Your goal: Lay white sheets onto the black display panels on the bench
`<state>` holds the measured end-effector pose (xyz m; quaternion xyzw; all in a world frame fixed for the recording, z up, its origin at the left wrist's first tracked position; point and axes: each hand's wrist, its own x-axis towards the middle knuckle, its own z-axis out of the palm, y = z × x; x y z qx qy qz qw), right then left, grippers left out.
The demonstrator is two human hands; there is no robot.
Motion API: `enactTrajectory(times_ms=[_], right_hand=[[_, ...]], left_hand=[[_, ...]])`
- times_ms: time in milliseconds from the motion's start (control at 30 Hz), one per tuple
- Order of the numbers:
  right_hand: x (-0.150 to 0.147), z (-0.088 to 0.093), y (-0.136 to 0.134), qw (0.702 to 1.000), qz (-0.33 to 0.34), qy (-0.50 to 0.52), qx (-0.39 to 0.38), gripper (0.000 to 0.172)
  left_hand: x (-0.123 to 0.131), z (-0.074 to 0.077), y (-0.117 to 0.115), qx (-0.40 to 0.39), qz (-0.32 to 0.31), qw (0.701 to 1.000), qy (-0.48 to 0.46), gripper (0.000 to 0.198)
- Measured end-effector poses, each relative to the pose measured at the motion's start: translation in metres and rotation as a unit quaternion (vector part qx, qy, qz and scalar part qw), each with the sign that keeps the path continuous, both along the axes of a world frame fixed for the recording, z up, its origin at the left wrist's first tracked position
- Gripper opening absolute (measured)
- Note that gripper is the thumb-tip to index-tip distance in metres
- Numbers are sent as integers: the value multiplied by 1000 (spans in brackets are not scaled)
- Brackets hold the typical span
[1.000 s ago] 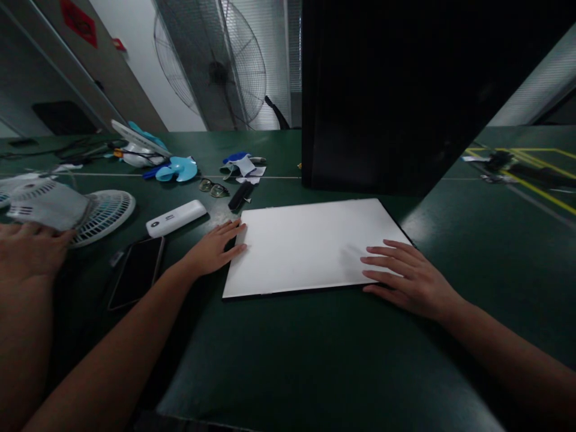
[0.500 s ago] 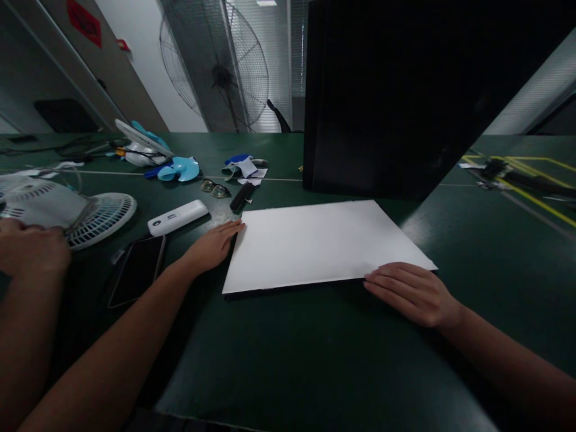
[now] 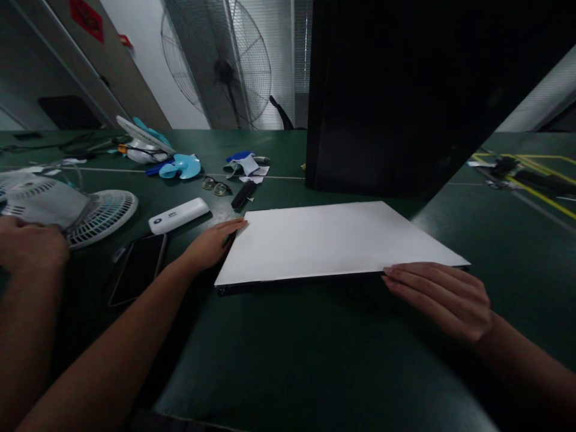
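A flat white rectangular panel (image 3: 315, 241) with a dark underside rests in front of me, its near edge tipped up a little. My left hand (image 3: 212, 245) is at the panel's left edge, fingers straight and together with the tips at the far left corner; its thumb is hidden. Around the near edge, towards the right corner, my right hand (image 3: 443, 297) is closed with its fingers on top of the white face. Its thumb is out of sight below.
A large black screen-like panel (image 3: 387, 108) stands behind. At left, another person's hand (image 3: 33, 246) touches a white fan (image 3: 105, 213). A phone (image 3: 139, 270), power bank (image 3: 179, 216), glasses (image 3: 216, 186) and blue fan blades (image 3: 180, 167) lie on the green table (image 3: 288, 360).
The panel's near edge has risen slightly, and its right corner has shifted right. My right hand has moved right with it. My left hand stays almost where it was.
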<state>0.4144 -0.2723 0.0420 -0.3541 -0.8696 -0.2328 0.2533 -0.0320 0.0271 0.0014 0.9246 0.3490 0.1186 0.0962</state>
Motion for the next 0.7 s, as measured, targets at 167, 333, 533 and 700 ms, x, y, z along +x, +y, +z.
enactTrajectory(times_ms=[167, 333, 533, 700], right_hand=[[-5, 6, -8, 1000, -1, 17, -22, 52], [-2, -11, 5, 999, 15, 15, -30, 48], [-12, -28, 17, 998, 13, -28, -57, 35], [-19, -25, 13, 998, 13, -31, -53, 38]], left_hand=[[6, 4, -4, 3, 30, 1000, 9, 57], [7, -2, 1, 28, -10, 999, 16, 60], [9, 1, -1, 58, 6, 997, 43, 68], [11, 7, -8, 58, 2, 997, 44, 64]])
